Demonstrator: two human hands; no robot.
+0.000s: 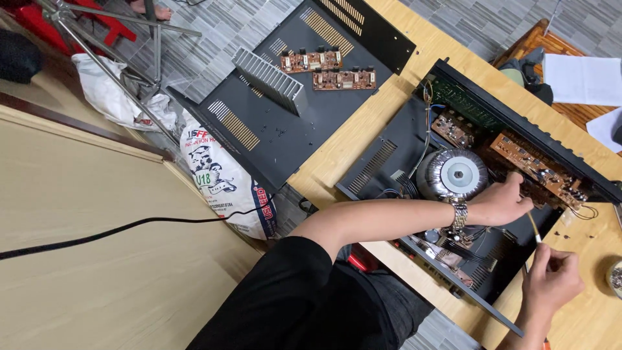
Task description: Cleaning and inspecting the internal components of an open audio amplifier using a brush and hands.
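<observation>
An opened black amplifier chassis (pixel 382 162) lies on a wooden table (pixel 363 136). Inside are a round silver toroidal transformer (pixel 457 174) and brown circuit boards (pixel 538 165). My left hand (pixel 505 199), with a metal watch (pixel 459 214) on its wrist, reaches into the chassis beside the transformer and touches the boards. My right hand (pixel 551 275) is at the chassis's near edge, pinched on a thin stick-like tool (pixel 534 228) that points into the case.
The black cover panel (pixel 259 123) lies at the table's left end, carrying a finned heatsink (pixel 271 79) and two loose circuit boards (pixel 327 70). A printed sack (pixel 223 178) and a tripod (pixel 110 39) stand on the floor. A small dish (pixel 615 277) sits at far right.
</observation>
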